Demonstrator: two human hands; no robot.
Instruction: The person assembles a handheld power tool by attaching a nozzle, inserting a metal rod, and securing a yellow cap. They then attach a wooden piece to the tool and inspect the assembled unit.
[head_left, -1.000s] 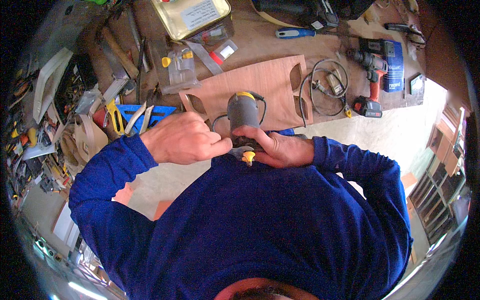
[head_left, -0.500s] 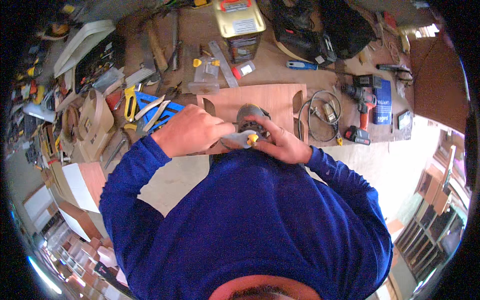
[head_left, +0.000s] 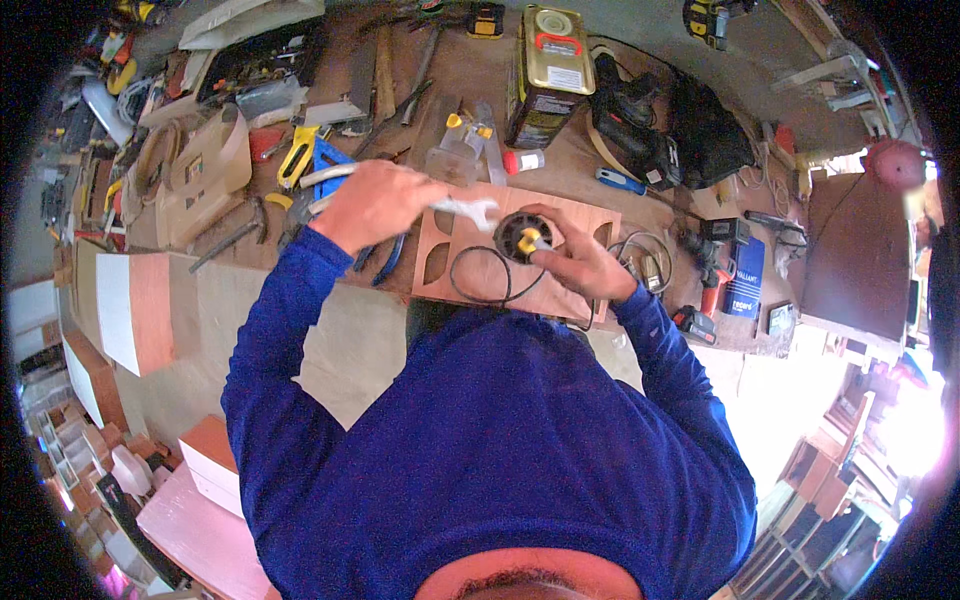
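My left hand is closed around an open-end wrench, whose forked jaw points right, a little apart from a dark, round corded trim router. My right hand grips the router from its right side, the end with a small yellow piece facing up. Below both tools lies a flat wooden board with leaf-shaped cutouts at its sides. A black cord loops over it. The fingers of my left hand are partly blurred.
Left of the board are a yellow-handled saw, a blue tool and a hammer. A metal can and a red-capped bottle stand behind. Rightward lie a coiled cable, a cordless drill and a blue box.
The wrench has come away from the router and shifted left with my left hand. My right hand still holds the router, now tilted with its round end showing. The whole view has shifted.
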